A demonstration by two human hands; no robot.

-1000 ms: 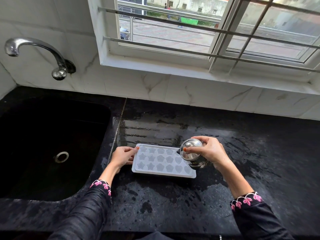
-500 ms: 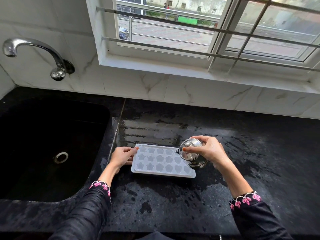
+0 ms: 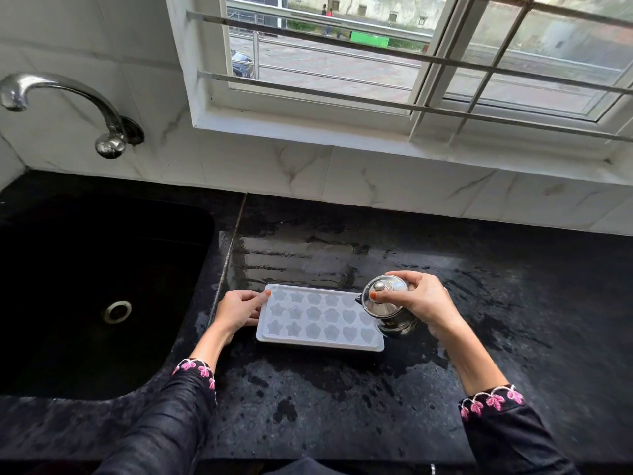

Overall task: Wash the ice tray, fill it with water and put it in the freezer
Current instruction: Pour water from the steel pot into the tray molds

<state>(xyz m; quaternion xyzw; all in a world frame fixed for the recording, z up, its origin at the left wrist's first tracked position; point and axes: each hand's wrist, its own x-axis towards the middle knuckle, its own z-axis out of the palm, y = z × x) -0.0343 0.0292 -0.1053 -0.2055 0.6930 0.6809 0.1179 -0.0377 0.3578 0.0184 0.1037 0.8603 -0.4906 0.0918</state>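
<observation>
A white ice tray (image 3: 318, 318) with star, flower and heart shaped cells lies flat on the wet black counter (image 3: 342, 389). My left hand (image 3: 238, 311) holds its left end, thumb on the top rim. My right hand (image 3: 419, 305) grips a small lidded steel jug (image 3: 387, 305), tilted over the tray's right end with its spout toward the cells and my thumb on the lid. Whether water lies in the cells is hard to tell.
A deep black sink (image 3: 102, 289) with a round drain sits to the left, with a chrome tap (image 3: 68, 104) on the marble wall above it. A barred window (image 3: 394, 63) runs along the back. Water patches cover the counter around the tray.
Hardly anything differs. Both hands, the tray and the tilted jug keep their places; the view has shifted only slightly.
</observation>
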